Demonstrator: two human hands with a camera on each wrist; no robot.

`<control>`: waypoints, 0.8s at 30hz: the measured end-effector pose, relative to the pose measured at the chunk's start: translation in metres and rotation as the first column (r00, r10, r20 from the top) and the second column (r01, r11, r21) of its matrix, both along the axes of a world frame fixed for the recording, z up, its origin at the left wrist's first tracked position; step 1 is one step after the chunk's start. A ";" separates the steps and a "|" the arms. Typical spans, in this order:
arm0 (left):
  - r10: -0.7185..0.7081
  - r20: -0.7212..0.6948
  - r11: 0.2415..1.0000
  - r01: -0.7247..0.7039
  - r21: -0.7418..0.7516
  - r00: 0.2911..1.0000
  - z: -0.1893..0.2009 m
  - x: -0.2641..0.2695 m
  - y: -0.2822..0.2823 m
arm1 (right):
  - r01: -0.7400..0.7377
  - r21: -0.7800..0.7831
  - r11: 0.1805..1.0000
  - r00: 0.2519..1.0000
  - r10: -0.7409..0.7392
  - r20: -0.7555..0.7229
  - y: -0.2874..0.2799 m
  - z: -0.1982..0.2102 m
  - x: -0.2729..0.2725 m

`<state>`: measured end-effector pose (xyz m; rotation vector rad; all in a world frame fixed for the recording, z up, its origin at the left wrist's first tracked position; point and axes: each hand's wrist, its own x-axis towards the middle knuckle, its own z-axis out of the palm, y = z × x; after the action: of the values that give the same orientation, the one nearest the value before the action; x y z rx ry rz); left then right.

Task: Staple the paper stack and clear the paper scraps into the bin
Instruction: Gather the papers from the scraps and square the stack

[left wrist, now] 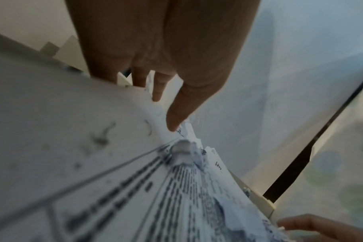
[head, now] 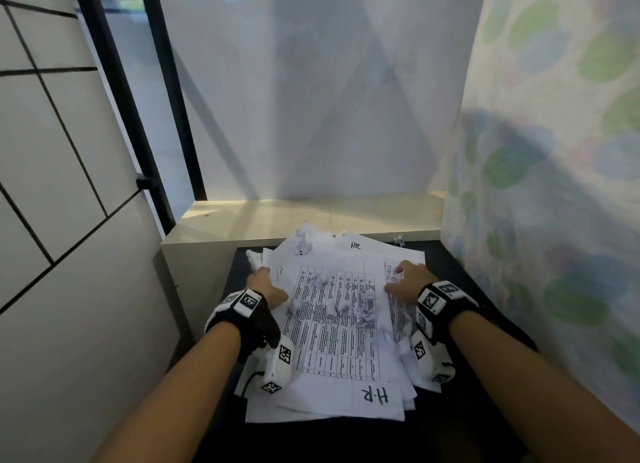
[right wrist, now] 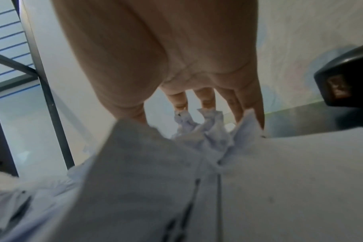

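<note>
A dark table (head: 446, 265) carries the loose paper stack (head: 341, 358), its printed top sheet marked "H-R" at the 6 o'clock edge. The left hand (head: 265, 284) lies at the stack's 9 o'clock edge, straight fingers (left wrist: 174, 114) resting on the sheets. The right hand (head: 408, 279) sits at 3 o'clock, fingers (right wrist: 234, 104) extended down onto the paper. Crumpled paper scraps (head: 363, 310) lie scattered mid-sheet; a bigger wad (head: 304, 240) sits at 12 o'clock.

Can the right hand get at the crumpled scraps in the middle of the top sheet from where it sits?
Probably yes: the right hand rests on the paper stack beside the scraps, nothing lying between.
</note>
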<state>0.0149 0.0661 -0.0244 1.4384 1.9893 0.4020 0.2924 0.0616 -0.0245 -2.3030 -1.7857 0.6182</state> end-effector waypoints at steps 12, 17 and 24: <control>-0.107 0.341 0.987 0.059 0.147 0.934 0.001 0.006 0.002 | 0.055 0.091 0.994 0.969 -0.031 -0.243 0.012 -0.003 0.019; -0.167 0.321 0.976 0.110 0.188 0.932 0.001 0.010 0.008 | -0.053 0.091 0.995 0.941 0.080 -0.329 0.016 -0.002 0.015; -0.130 0.276 0.952 0.042 0.304 0.952 0.010 0.012 0.006 | -0.100 0.105 0.989 0.951 0.126 -0.283 0.021 -0.001 0.003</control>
<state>0.0264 0.0718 -0.0144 1.5361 1.6704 0.8526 0.2952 0.0828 -0.0251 -1.9452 -1.7727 0.8274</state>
